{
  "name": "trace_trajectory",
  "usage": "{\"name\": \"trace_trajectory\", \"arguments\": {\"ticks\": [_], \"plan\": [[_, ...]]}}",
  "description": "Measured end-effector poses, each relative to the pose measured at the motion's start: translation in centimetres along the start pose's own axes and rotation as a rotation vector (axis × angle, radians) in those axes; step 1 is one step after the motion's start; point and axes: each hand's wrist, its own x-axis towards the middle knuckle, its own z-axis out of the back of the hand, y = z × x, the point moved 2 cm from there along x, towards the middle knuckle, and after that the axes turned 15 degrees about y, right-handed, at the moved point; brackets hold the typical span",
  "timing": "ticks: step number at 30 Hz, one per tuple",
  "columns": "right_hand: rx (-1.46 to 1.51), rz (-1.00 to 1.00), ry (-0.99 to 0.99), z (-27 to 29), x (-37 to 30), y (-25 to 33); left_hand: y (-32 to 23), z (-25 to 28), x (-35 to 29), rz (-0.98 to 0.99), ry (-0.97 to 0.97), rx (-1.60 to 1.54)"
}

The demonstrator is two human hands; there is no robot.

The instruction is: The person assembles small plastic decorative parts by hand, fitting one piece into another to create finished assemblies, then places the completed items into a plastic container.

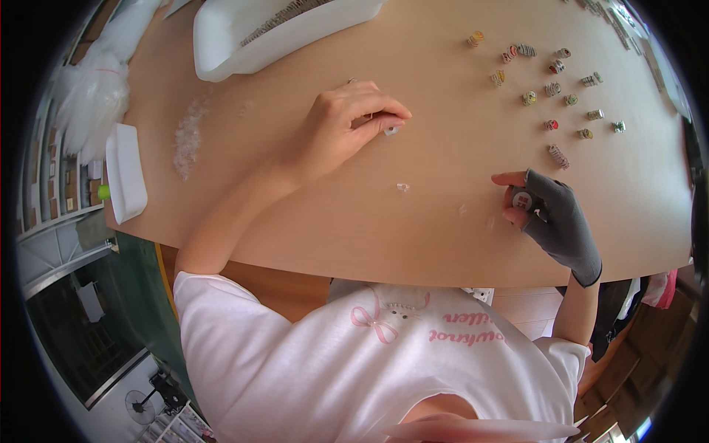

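My left hand [351, 118] is over the middle of the table, thumb and fingers pinched together. A small whitish piece [391, 131] shows just under the thumb tip; I take it to be in the pinch. On the right, my right hand [550, 214] wears a grey fingerless glove and has its fingers curled round a small round roll [521, 199] with a pale end face bearing reddish marks. Between the hands a small clear plastic piece [402, 187] lies on the table. Beyond the right hand, several small coil-like rolls [552, 89] are scattered, some with coloured ends.
A white tray [214, 63] with rows of similar rolls stands at the back left. Small clear pieces [189, 140] form a heap on the left. A narrow white tray [127, 173] and clear plastic bags [92, 100] are at the left edge. Grey strips [628, 37] lie at the far right.
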Motion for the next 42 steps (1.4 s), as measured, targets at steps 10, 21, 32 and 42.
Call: {"name": "trace_trajectory", "arguments": {"ticks": [10, 21, 32, 42], "plan": [[0.249, 0.013, -0.174, -0.3, 2.5, -0.3, -0.1, -0.9, 1.4, 0.043, 0.059, -0.159], [0.049, 0.052, -0.181, 0.7, 6.1, -0.3, -0.3, -1.6, 1.1, -0.202, 0.078, 0.122], [0.140, 0.127, -0.247, 0.3, 6.6, -0.2, 0.0, -2.3, 3.2, -0.165, 0.093, -0.013], [-0.206, 0.115, -0.161, 0.6, 6.8, 0.8, -0.2, -1.4, 2.4, -0.093, 0.114, 0.023]]}}
